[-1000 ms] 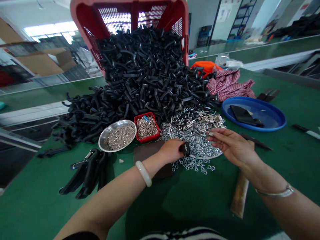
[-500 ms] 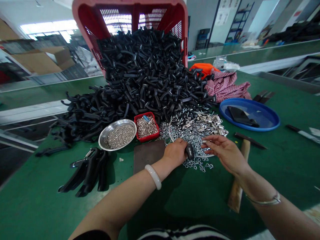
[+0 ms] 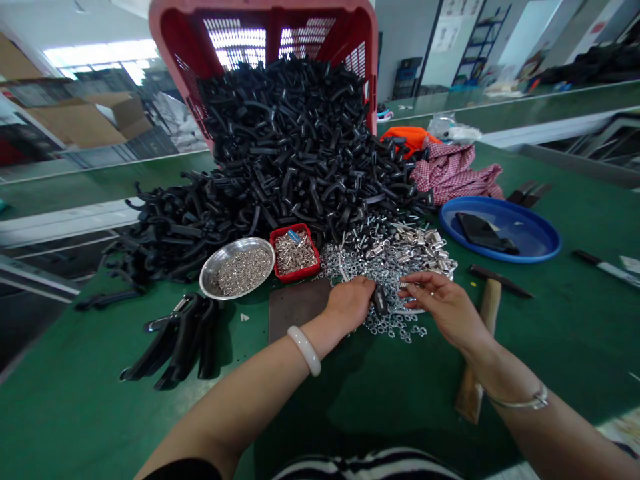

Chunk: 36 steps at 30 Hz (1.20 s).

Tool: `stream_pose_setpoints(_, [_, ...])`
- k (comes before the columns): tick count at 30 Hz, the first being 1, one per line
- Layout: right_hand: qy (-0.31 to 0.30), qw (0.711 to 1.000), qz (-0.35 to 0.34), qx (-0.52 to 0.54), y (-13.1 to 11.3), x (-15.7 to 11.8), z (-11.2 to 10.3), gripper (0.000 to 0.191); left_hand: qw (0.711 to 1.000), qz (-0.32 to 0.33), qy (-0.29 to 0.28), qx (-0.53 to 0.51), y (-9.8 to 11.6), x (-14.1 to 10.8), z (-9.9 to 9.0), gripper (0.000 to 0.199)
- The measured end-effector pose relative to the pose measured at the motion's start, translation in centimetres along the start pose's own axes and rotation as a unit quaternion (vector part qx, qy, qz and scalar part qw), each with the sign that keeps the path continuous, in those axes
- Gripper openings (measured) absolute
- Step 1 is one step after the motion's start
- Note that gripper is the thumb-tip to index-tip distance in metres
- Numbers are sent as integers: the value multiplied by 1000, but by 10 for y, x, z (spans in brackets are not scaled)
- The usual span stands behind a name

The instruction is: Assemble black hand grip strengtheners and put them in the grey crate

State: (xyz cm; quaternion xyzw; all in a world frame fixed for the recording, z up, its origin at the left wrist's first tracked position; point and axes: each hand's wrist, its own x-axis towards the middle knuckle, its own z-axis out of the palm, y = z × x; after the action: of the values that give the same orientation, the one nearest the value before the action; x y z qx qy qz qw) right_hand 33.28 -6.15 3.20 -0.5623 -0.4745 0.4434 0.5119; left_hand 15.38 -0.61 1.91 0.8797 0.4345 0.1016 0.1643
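My left hand (image 3: 351, 303) is closed round a black plastic part (image 3: 381, 301), held at the near edge of a heap of small metal nuts (image 3: 395, 323). To its right, my right hand (image 3: 445, 307) hovers over the nuts with thumb and fingertips drawn together; whatever is between them is too small to make out. Silvery metal pieces (image 3: 425, 245) lie behind the nuts. Left of the heap are a red box of metal pins (image 3: 296, 255) and a steel bowl of small rivets (image 3: 243, 271). A dark flat plate (image 3: 296, 308) lies beside my left hand.
A red crate (image 3: 375, 73) spills black parts (image 3: 300, 153) across the back. On the right are a hammer (image 3: 487, 320), a blue tray (image 3: 543, 233) holding a dark flat object, a checked cloth (image 3: 457, 170) and a marker (image 3: 607, 267). Several black handles (image 3: 183, 343) lie at left.
My right hand has moved slightly left, closer to the black part. The black part in my left hand has tilted a little.
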Motion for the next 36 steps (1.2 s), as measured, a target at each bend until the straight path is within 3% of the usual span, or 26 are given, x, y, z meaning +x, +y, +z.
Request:
stream_pose_setpoints(3, [-3, 1000, 1, 1, 2, -1, -1, 30, 996, -43, 29, -71, -5, 5, 2, 18])
stream_pose_setpoints(6, [-4, 1000, -2, 4, 4, -2, -5, 29, 989, -66, 15, -129, -7, 9, 3, 16])
stream_pose_setpoints(9, [-1, 1000, -7, 10, 7, -4, -9, 26, 991, -22, -1, -129, -8, 7, 3, 20])
stream_pose_setpoints(14, [18, 1000, -15, 18, 8, -9, -14, 26, 994, 49, 38, -91, -13, -7, 2, 28])
stream_pose_setpoints(19, [3, 1000, -1, -2, 6, -20, -16, 29, 993, 100, -55, -13, -10, -22, 9, 23])
stream_pose_setpoints(24, [-1, 1000, 11, -11, 11, -24, -16, 31, 994, 52, -77, 53, 4, -22, 15, 22])
stream_pose_setpoints(31, [-18, 1000, -8, -2, 8, -18, -2, 31, 997, 5, -70, 27, 12, -20, 14, 21])
stream_pose_setpoints(36, [8, 999, -34, -1, 4, -19, -1, 29, 995, -41, -77, -40, 10, -22, 14, 22])
